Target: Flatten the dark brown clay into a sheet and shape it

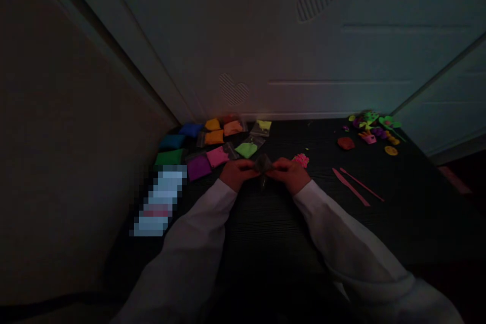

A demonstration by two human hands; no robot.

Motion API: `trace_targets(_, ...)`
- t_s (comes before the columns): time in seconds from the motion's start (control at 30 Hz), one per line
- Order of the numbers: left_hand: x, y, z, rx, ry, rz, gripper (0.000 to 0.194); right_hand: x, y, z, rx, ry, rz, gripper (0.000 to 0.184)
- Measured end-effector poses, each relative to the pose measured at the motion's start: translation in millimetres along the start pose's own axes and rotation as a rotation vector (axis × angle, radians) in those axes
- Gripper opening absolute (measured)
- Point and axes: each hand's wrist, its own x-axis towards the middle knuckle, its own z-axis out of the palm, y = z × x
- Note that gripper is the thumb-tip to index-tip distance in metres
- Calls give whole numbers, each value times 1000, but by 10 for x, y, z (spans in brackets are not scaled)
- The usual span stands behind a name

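Over the middle of the dark table, my left hand [240, 174] and my right hand [288, 174] pinch opposite sides of a small plastic bag [262, 164]. The bag looks greyish and see-through; the dim light hides whether anything is inside. A crumbly pink lump of clay [301, 160] lies just beyond my right hand. Past my left hand are a bag of light green clay [247, 149] and a bag of pink clay [217, 156]. A bag of purple clay [199, 167] lies farther left.
More bags, among them blue [191, 129] and orange [214, 136], sit at the back left. A blurred bright panel [161, 200] lies at left. On the right are two pink modelling tools [351, 187], a reddish-brown lump [346, 143] and colourful clay figures [374, 126]. A white panelled surface [322, 96] stands behind.
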Motion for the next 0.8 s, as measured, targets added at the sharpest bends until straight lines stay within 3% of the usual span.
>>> trace_targets(0.23, 8, 26, 35, -54, 60, -20, 23, 22, 19, 8, 36, 40, 13, 21)
trace_targets(0.4, 28, 38, 76, -258, 37, -42, 36, 62, 92, -50, 151, -86, 60, 31)
trace_targets(0.53, 25, 24, 92, -375, 38, -18, 36, 66, 108, -38, 274, -113, 62, 37)
trace_targets(0.67, 37, -10, 79, -394, 73, 38, 34, 5, 37, 14, 371, -169, 93, 45)
trace_targets(0.8, 66, -20, 40, -348, 102, 124, 26, -57, -3, 49, 462, -314, 100, 44)
